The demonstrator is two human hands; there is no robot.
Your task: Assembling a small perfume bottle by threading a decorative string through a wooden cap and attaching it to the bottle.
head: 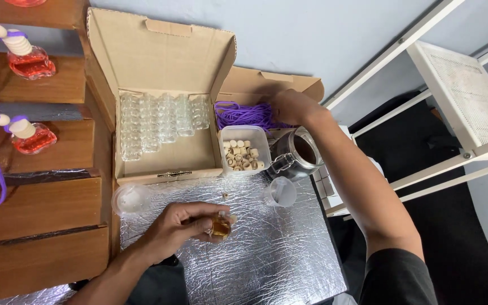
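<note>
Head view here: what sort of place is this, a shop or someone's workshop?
Probably a small home craft bench for filling hanging scent bottles. A cardboard box holds rows of empty glass bottles, purple cords lie beside a tub of wooden caps, and finished red bottles sit on wooden shelves.

A small home craft workshop is being shown. Supplies are being kept within reach on a foil-covered counter (278, 254): a carton (159, 73) of empty glass bottles (159, 121), a tub of wooden caps (243, 149), purple cords (244, 114) and a jar (297, 152). Finished filled bottles (29, 62) are being displayed on wooden shelves (40, 203).
</note>
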